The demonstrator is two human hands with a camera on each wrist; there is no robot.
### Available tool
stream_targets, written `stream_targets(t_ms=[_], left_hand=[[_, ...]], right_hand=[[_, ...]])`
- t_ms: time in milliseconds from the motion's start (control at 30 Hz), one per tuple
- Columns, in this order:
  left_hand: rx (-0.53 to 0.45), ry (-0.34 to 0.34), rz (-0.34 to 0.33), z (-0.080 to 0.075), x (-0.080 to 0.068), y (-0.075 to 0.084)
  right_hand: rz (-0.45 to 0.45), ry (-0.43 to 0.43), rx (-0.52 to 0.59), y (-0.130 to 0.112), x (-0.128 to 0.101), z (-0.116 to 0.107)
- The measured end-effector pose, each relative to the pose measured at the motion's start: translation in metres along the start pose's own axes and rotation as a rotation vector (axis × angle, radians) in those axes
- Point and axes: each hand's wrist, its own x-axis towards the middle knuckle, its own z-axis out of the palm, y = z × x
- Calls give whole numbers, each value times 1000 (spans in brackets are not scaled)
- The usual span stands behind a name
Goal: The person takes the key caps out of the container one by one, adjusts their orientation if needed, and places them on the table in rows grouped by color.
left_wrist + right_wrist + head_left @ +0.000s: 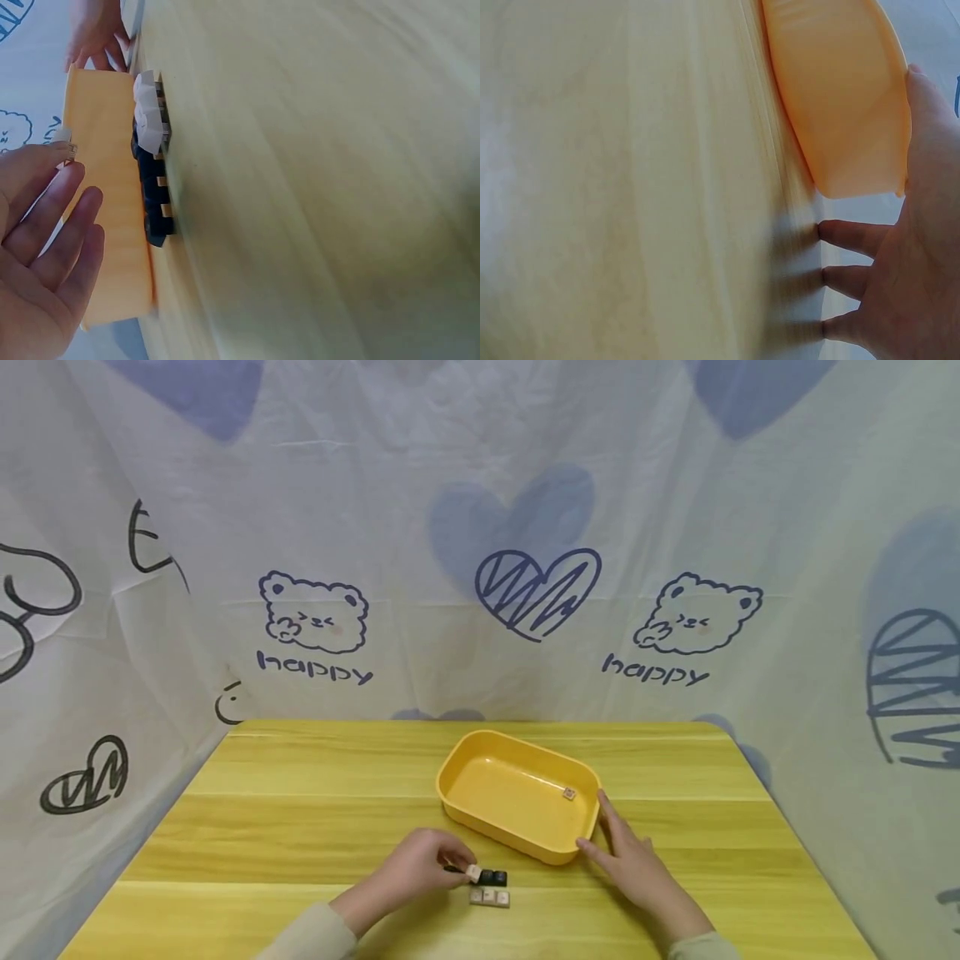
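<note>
My left hand [438, 858] pinches a small pale keycap [63, 137] between thumb and forefinger, its other fingers loosely bent. Beneath it on the table lie black keycaps [492, 877] in a short row. Nearer the front is a row of pale keycaps [489, 897]. Both rows show side-on in the left wrist view, beside the yellow bin. My right hand [630, 864] rests at the right end of the yellow bin [487, 827], its thumb at the rim and the other fingers spread straight. One pale keycap [569, 793] lies inside the bin, towards its right end.
The yellow wood-grain table [300, 810] ends at a pale cloth backdrop [420, 527] printed with hearts and bears. More of that cloth hangs along both sides. The bin stands at an angle behind the keycap rows.
</note>
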Motion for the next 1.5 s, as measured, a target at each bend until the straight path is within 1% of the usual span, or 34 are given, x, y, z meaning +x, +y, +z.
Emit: stream_targets(t_ms=[100, 167, 367, 500, 900, 1033, 1500], left_hand=[[-5, 23, -11, 1, -4, -3], [12, 32, -23, 1, -6, -5], [132, 42, -76, 6, -11, -10], [169, 35, -92, 9, -13, -14], [229, 5, -98, 13, -15, -20], [248, 2, -89, 14, -15, -22], [285, -20, -89, 16, -14, -20]], right_hand=[[-1, -1, -4, 0, 0, 0], [0, -2, -5, 0, 0, 0], [0, 1, -15, 0, -1, 0], [-2, 2, -14, 1, -1, 0], [5, -3, -5, 2, 0, 2], [3, 1, -10, 3, 0, 2], [9, -6, -9, 1, -1, 1]])
